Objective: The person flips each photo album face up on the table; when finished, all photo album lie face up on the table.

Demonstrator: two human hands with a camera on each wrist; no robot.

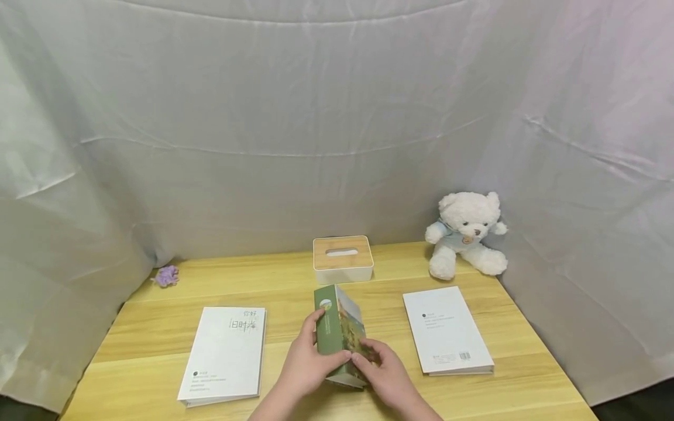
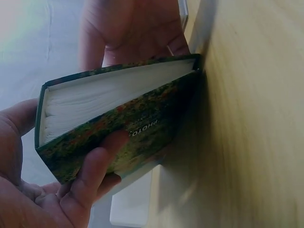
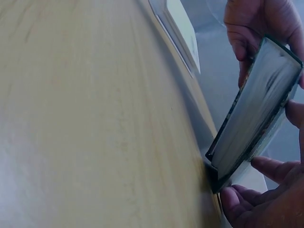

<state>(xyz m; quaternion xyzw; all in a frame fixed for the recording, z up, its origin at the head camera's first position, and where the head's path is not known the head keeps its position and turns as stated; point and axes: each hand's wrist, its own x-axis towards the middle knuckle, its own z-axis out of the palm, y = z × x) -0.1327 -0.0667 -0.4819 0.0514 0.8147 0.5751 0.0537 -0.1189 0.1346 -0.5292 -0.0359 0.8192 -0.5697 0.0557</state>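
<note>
A thick green photo album [image 1: 329,333] with a landscape picture on its cover stands tilted on the table, spine up. My left hand [image 1: 308,362] grips it across the spine; in the left wrist view, fingers [image 2: 95,166] lie over the cover lettered PHOTO. With its thumb near the album's close end and fingers along the right cover, my right hand [image 1: 388,371] holds the other side. White page edges [image 3: 259,102] show between the covers in the right wrist view, and the album's lower edge meets the tabletop.
A white album [image 1: 223,351] lies to the left, another white album [image 1: 447,333] to the right. Behind are a wood-topped tissue box [image 1: 343,260], a white teddy bear [image 1: 468,234] and a small purple object [image 1: 167,276]. Grey curtains [image 1: 316,117] surround the wooden table [image 1: 131,345].
</note>
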